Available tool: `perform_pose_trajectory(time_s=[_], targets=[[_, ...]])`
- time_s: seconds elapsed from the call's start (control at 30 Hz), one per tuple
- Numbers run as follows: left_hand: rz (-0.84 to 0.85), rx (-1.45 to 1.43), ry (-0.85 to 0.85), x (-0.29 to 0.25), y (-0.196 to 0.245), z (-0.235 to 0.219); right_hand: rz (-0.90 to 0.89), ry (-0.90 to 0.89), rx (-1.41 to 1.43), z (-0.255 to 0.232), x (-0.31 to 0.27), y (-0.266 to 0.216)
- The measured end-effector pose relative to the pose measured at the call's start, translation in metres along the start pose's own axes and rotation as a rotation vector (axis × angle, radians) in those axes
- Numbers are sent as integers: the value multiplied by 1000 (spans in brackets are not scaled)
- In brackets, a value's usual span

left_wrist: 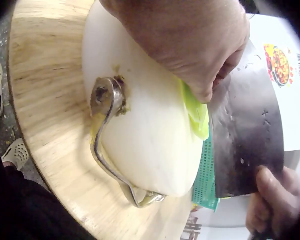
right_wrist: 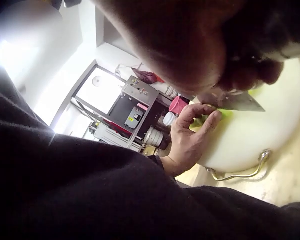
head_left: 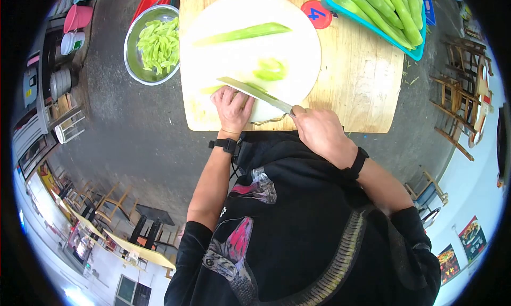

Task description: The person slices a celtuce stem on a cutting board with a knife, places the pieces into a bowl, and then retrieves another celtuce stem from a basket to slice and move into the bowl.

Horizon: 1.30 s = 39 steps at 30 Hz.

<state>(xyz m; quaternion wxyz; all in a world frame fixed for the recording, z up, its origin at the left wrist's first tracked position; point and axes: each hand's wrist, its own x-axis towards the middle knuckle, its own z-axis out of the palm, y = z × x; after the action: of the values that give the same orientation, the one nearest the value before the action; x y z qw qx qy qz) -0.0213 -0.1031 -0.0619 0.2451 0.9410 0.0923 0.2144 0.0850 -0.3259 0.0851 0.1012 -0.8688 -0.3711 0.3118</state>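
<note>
The right hand (head_left: 318, 131) has its grip curled tight round the handle of a big knife (head_left: 255, 92). The left hand (head_left: 232, 108) presses down with bent fingers, pinning a green stalk (left_wrist: 196, 111) right beside the blade on the white board (head_left: 298, 50), on the wooden counter (head_left: 362, 88)

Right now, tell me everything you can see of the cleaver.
The cleaver has a broad, rectangular blade of dull grey metal, stained and faintly marked near the spine in the left wrist view. Its handle is hidden inside the right hand, which grips it. The blade lies slantwise over the white round cutting board, edge down against a pale green vegetable piece. The left hand presses that piece, its curled knuckles right beside the blade's flat.
</note>
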Motion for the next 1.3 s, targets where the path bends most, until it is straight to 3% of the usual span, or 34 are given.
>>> perform_pose_trajectory(time_s=[0.2, 0.47, 0.67, 1.3], targets=[[5, -15, 9, 0, 1, -1, -3, 14, 23, 4, 7, 0], [13, -81, 50, 6, 5, -4, -122, 206, 48, 32, 59, 2], [9, -130, 60, 8, 9, -9, -84, 133, 69, -5, 29, -2], [-5, -26, 17, 0, 1, -11, -40, 75, 35, 10, 6, -15]])
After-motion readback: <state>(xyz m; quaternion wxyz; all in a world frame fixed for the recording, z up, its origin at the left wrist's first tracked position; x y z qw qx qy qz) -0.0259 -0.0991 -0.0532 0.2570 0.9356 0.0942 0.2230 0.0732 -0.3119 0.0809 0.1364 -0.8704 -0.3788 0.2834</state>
